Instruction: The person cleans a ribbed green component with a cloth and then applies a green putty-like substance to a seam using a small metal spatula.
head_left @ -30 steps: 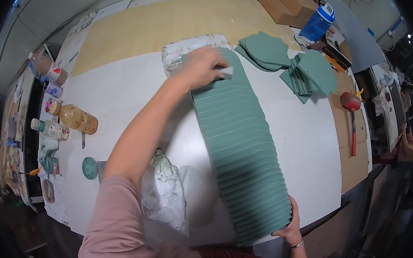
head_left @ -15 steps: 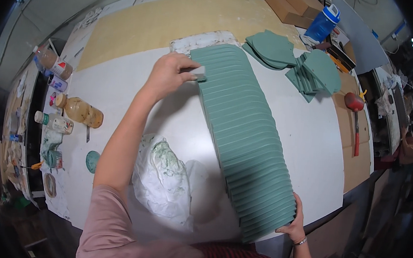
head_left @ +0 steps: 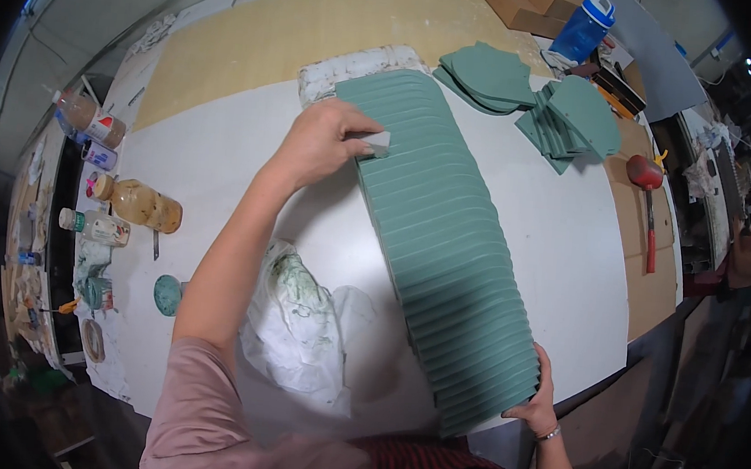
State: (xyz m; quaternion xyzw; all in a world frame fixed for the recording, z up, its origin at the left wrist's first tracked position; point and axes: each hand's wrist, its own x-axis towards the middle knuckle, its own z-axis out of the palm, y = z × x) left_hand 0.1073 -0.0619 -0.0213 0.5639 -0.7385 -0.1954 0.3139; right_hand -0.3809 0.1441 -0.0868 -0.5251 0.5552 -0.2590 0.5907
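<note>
Fingers of the left hand (head_left: 325, 142) pinch a small pale grey block (head_left: 379, 144) and press it against the left edge of a long row of green shingled pieces (head_left: 446, 240), near the row's far end. That row lies on the white desk (head_left: 220, 187) with its long axis running from the far middle toward the near right corner, each piece overlapping the next like fanned tiles. The right hand (head_left: 535, 397) sits at the near end, fingers curled shut against the last pieces at the desk's edge, bracing the stack. So the row stretches between both hands: the left is nearer the far end, the right holds the near end. A stained white rag (head_left: 297, 330) lies just left of the row beside the left forearm. Loose green pieces (head_left: 536, 97) are piled beyond the row to the right, a red-handled mallet (head_left: 647, 199) further right, and bottles (head_left: 131, 202) well apart at the left.
</note>
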